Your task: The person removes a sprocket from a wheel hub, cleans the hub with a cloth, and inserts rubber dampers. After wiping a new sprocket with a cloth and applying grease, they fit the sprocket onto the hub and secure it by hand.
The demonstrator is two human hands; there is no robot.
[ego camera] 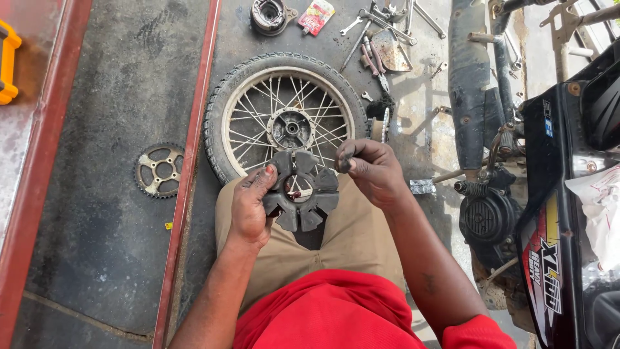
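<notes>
Both hands work a black rubber hub damper over the lap.

The left hand (250,205) clamps the segmented damper (300,192) by its left edge, holding it above the knees; the right hand (372,169) is closed on a small dark piece (344,165) just beside the damper's upper right. This looks like fitting or checking segments, so the next move calls for careful alignment. The rubber is matte, chunky and wedge-lobed. Beyond lie a spoked wheel (284,123), a toothed sprocket (159,170) and scattered wrenches (381,29).
</notes>
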